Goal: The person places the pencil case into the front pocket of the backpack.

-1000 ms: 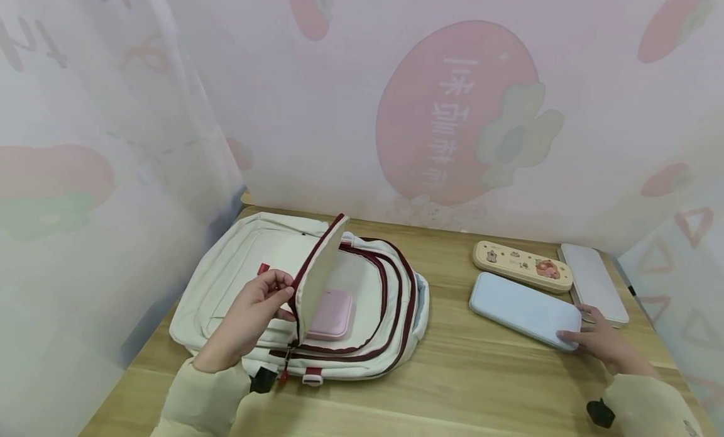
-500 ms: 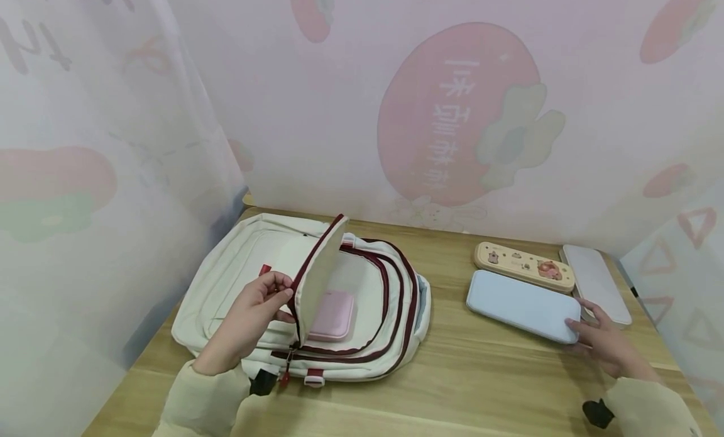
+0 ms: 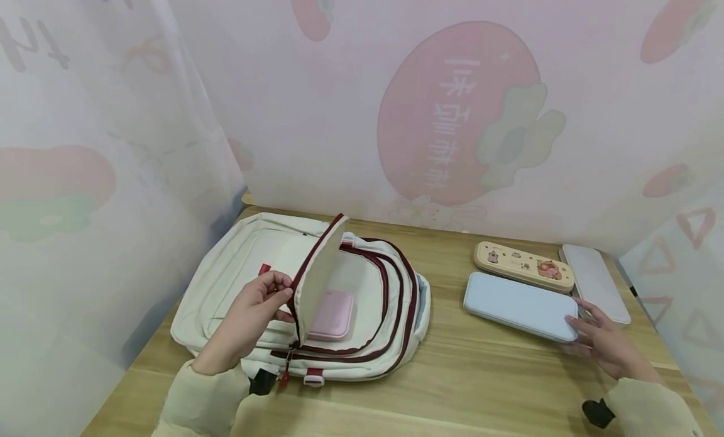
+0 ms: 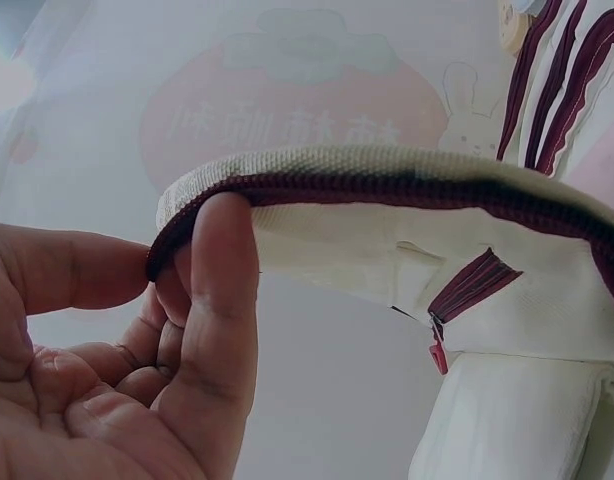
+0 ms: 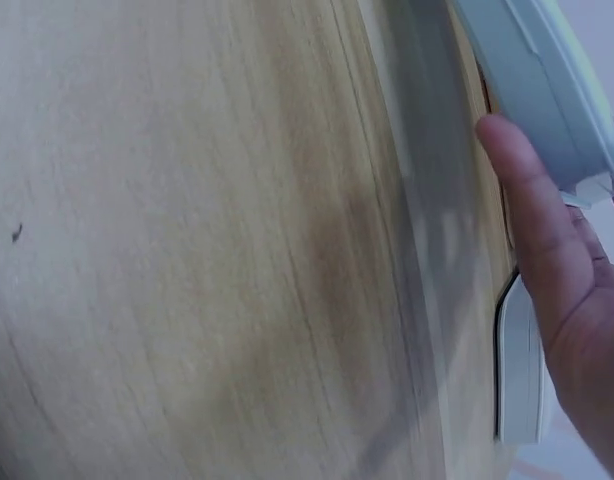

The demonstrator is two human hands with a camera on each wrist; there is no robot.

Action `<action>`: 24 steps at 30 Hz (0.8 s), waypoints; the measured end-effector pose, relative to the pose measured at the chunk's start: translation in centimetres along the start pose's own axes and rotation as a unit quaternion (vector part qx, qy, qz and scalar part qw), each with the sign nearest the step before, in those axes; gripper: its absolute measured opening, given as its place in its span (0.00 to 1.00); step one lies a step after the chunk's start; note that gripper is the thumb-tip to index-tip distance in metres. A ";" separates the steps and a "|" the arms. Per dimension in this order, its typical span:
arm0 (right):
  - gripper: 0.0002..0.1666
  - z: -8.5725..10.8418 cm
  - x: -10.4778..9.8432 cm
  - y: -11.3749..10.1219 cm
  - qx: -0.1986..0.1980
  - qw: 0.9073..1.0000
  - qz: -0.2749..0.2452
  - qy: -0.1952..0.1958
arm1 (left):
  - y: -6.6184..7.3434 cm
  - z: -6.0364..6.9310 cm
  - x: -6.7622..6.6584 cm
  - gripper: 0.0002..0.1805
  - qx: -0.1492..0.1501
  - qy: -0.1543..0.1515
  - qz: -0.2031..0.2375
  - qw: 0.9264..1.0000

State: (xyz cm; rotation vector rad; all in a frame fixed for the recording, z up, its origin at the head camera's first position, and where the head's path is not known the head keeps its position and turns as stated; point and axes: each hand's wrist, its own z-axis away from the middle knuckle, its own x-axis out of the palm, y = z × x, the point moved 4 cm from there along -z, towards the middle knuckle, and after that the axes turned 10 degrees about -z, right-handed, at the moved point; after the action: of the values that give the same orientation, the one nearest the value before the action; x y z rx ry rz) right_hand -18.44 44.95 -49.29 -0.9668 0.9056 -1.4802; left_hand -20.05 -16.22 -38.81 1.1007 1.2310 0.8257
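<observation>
Light-blue case (image 3: 517, 305): 3 o'clock of the backpack (image 3: 362, 280), just 6 o'clock of the yellow case (image 3: 523, 266). Right hand (image 3: 608, 339) grips its 4 o'clock end—thumb on near side, other fingers partly hidden. Left hand (image 3: 257, 305) pinches the pocket flap (image 3: 314, 283) at its 9 o'clock edge. Judged: stiff shell, probably light, slightly slippery; end grip may let the far end dip—mid-length across both sides should balance better.
</observation>
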 end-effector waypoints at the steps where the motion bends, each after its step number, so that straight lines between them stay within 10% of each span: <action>1: 0.30 0.0 0.1 0.0 0.001 1.000 0.000 -0.003 | 0.0 0.0 0.0 0.05 0.000 0.000 0.000 1.000; 24: 0.26 0.3 1.1 -0.7 0.002 0.991 -0.129 -0.037 | 0.0 -0.2 0.2 0.05 -0.005 0.000 0.000 1.000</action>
State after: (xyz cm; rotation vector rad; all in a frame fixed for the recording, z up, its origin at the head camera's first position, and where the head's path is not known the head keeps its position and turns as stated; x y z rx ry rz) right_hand -18.54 43.88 -48.46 -1.1626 0.7437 -1.6497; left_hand -20.17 -16.02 -38.81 1.0933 1.2263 0.8310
